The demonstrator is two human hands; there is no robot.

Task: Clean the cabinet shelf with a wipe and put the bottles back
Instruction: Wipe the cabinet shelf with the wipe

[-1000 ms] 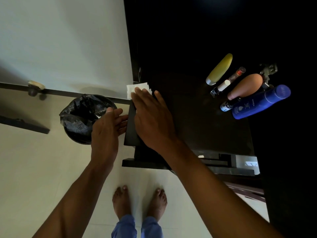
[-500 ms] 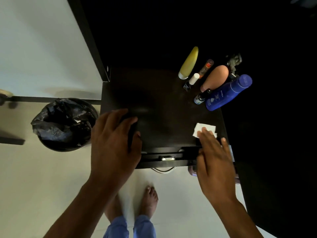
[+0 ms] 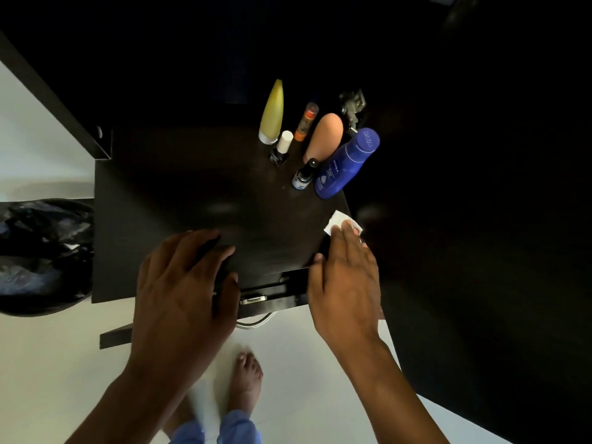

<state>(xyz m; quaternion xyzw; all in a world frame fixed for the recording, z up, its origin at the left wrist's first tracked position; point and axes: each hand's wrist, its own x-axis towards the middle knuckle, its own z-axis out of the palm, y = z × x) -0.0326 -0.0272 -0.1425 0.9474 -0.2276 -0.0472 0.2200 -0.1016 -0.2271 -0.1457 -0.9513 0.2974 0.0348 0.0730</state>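
Wiping a dark cabinet shelf (image 3: 198,193), bottles grouped at its far right corner.

The right hand (image 3: 344,283), fingers straight, presses a white wipe (image 3: 336,221) flat at the shelf's right edge. The left hand (image 3: 182,283) rests spread on the near edge, holding nothing. Blue bottle (image 3: 344,166), peach bottle (image 3: 325,137), yellow tube (image 3: 272,113) and smaller bottles stand beyond the wipe, untouched. A black-lined bin (image 3: 41,251) sits beside the left edge.
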